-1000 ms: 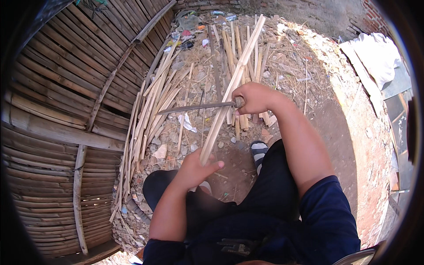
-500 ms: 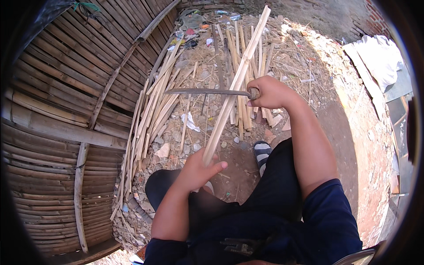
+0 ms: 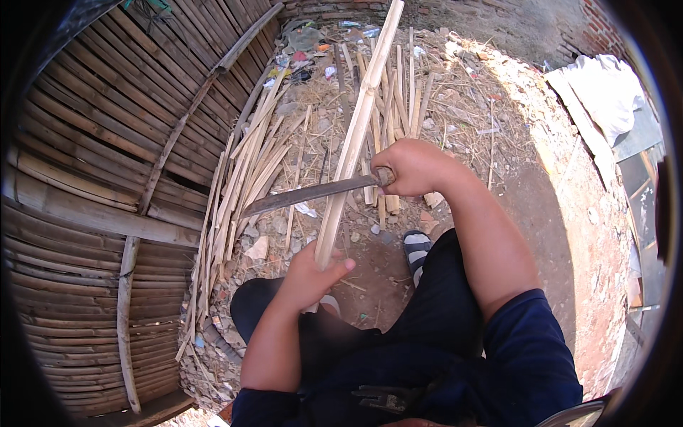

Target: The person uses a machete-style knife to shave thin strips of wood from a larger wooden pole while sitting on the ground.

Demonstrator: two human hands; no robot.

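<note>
My left hand (image 3: 309, 276) grips the near end of a long split bamboo strip (image 3: 361, 117), which slants up and away to the far edge of the view. In my right hand (image 3: 411, 168) is the handle of a machete (image 3: 309, 194). Its long dark blade points left and crosses over the strip, a little beyond my left hand. Whether the edge bites into the bamboo I cannot tell. My left thumb sticks out to the right, while the fingers wrap round the strip.
Many bamboo strips (image 3: 245, 167) lie piled at the left beside a bamboo-slat wall (image 3: 92, 114). Another bundle (image 3: 402, 107) lies ahead. Rubble and litter cover the ground. My sandalled foot (image 3: 417, 250) rests near the middle. A white sheet (image 3: 605, 96) is at the far right.
The machete has come down along the strip toward my left hand, its tip swinging nearer to me. The strip's far end has shifted left and stands steeper.
</note>
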